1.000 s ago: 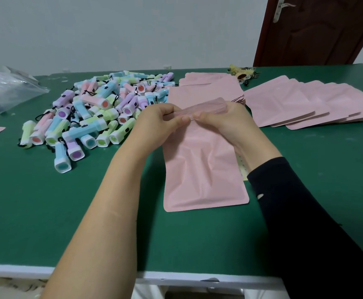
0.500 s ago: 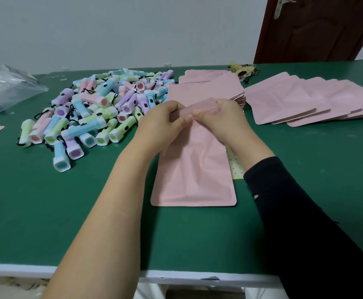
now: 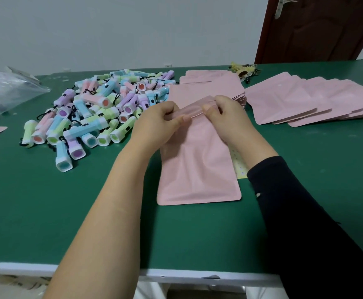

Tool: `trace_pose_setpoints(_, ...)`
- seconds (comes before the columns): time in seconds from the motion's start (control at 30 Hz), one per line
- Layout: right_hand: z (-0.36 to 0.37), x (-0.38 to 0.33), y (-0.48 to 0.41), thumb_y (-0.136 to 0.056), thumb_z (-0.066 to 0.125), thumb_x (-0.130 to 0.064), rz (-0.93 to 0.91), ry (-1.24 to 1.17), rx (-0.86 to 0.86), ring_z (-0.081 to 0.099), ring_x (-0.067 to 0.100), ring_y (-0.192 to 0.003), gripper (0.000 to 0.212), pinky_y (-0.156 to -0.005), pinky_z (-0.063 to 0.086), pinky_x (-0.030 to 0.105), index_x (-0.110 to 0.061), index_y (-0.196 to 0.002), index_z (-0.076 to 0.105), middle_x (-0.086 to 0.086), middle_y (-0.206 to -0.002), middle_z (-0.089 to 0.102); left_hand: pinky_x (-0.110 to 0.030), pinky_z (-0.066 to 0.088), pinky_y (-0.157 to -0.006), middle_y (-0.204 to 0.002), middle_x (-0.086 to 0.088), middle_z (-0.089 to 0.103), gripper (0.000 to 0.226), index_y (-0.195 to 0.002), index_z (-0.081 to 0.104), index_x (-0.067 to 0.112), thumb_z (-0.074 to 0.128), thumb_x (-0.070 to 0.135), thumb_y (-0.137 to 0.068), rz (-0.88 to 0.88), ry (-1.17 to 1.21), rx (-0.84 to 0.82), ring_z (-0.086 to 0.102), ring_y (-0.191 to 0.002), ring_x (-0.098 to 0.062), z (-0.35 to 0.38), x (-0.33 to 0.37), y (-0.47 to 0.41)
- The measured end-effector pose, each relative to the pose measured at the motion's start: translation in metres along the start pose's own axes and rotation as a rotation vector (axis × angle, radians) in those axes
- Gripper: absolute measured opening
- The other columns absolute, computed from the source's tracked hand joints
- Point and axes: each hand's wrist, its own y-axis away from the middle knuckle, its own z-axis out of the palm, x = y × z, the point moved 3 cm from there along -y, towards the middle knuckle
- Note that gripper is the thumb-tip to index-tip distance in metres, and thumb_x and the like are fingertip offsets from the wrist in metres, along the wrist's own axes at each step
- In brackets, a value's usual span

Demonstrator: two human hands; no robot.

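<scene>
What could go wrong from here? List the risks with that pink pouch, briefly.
1. The left hand and right hand pinch only the top edge of the pink pouch; a hard pull might tear or crease the mouth.
2. The pile of small torches lies close beside the left hand; reaching in could scatter them.
3. The stack of pouches sits right behind the hands; a nudge may slide it.

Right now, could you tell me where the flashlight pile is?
Head view: flashlight pile, left on the green table, between the clear bag and the left hand.
</scene>
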Motion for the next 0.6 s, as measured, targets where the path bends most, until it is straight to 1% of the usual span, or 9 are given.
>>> trace_pose_setpoints(0.13, -0.009, 0.004, 0.002, -0.096, 0.057, -0.022, 0.064, -0.108, 0.105, 0.030, 0.013, -0.058, 0.032, -0.053, 0.021, 0.031, -0.010, -0.070, 0.043, -0.001, -0.063, 0.034, -0.021, 0.037, -0.057, -0.055, 0.014, 0.058, 0.025, -0.072, 0.061, 0.021, 0.068, 0.037, -0.090, -0.042, 0.038, 0.045, 0.048, -0.053, -0.001, -0.014, -0.007, 0.000)
trace_pose_setpoints(0.23, -0.010, 0.006, 0.001, -0.097, 0.055, -0.022, 0.127, -0.223, 0.118, 0.028, 0.014, -0.059, 0.035, -0.057, 0.020, 0.029, -0.013, -0.067, 0.040, -0.002, -0.062, 0.032, -0.025, 0.032, -0.057, -0.062, 0.002, 0.049, 0.032, -0.079, 0.062, 0.005, 0.066, 0.034, -0.091, -0.079, 0.092, 0.083, 0.040, -0.055, -0.008, -0.022, -0.014, -0.001)
trace_pose_setpoints(0.3, -0.011, 0.008, 0.001, -0.099, 0.052, -0.022, 0.160, -0.300, 0.112, 0.032, 0.017, -0.062, 0.036, -0.061, 0.024, 0.027, -0.006, -0.068, 0.045, 0.003, -0.063, 0.035, -0.027, 0.033, -0.060, -0.070, -0.003, 0.049, 0.032, -0.081, 0.063, 0.004, 0.067, 0.033, -0.091, -0.122, 0.188, 0.089, 0.042, -0.062, -0.011, -0.024, -0.016, -0.002)
trace_pose_setpoints(0.37, -0.012, 0.008, 0.000, -0.101, 0.049, -0.023, 0.182, -0.369, 0.111, 0.057, 0.028, -0.073, 0.041, -0.072, 0.045, 0.032, 0.016, -0.087, 0.054, 0.019, -0.078, 0.060, -0.020, 0.040, -0.063, -0.077, -0.005, 0.056, 0.028, -0.079, 0.062, 0.007, 0.068, 0.031, -0.091, -0.145, 0.317, 0.085, 0.050, -0.071, -0.012, -0.024, -0.017, -0.002)
trace_pose_setpoints(0.4, -0.012, 0.009, 0.000, -0.101, 0.049, -0.023, 0.189, -0.395, 0.115, 0.063, 0.042, -0.093, 0.044, -0.083, 0.052, 0.047, 0.021, -0.101, 0.052, 0.031, -0.100, 0.065, -0.014, 0.041, -0.062, -0.075, -0.003, 0.058, 0.027, -0.080, 0.061, 0.007, 0.069, 0.030, -0.091, -0.153, 0.370, 0.092, 0.052, -0.070, -0.010, -0.024, -0.017, -0.002)
trace_pose_setpoints(0.43, -0.012, 0.008, 0.000, -0.101, 0.049, -0.022, 0.194, -0.416, 0.121, 0.055, 0.051, -0.109, 0.045, -0.092, 0.047, 0.059, 0.022, -0.110, 0.048, 0.038, -0.116, 0.056, -0.009, 0.041, -0.058, -0.070, 0.002, 0.059, 0.026, -0.079, 0.061, 0.007, 0.069, 0.030, -0.091, -0.162, 0.411, 0.101, 0.052, -0.064, -0.006, -0.025, -0.017, -0.001)
trace_pose_setpoints(0.47, -0.012, 0.008, -0.001, -0.100, 0.049, -0.022, 0.197, -0.439, 0.128, 0.046, 0.054, -0.114, 0.046, -0.095, 0.041, 0.065, 0.022, -0.113, 0.045, 0.041, -0.121, 0.048, -0.008, 0.039, -0.053, -0.062, 0.008, 0.058, 0.027, -0.077, 0.062, 0.008, 0.069, 0.030, -0.091, -0.174, 0.448, 0.109, 0.050, -0.055, -0.002, -0.024, -0.017, -0.001)
trace_pose_setpoints(0.53, -0.012, 0.008, -0.001, -0.100, 0.050, -0.023, 0.204, -0.485, 0.143, 0.042, 0.057, -0.113, 0.048, -0.095, 0.037, 0.068, 0.023, -0.113, 0.043, 0.044, -0.121, 0.042, -0.011, 0.039, -0.053, -0.053, 0.016, 0.058, 0.026, -0.071, 0.067, 0.014, 0.070, 0.031, -0.090, -0.224, 0.544, 0.121, 0.048, -0.046, 0.001, -0.022, -0.017, 0.000)
trace_pose_setpoints(0.6, -0.011, 0.008, 0.000, -0.098, 0.054, -0.024, 0.229, -0.565, 0.177, 0.044, 0.056, -0.115, 0.049, -0.096, 0.038, 0.068, 0.023, -0.110, 0.046, 0.044, -0.120, 0.044, -0.020, 0.043, -0.061, -0.055, 0.014, 0.062, 0.025, -0.069, 0.070, 0.021, 0.070, 0.034, -0.090, -0.267, 0.650, 0.133, 0.052, -0.049, -0.003, -0.019, -0.017, 0.001)
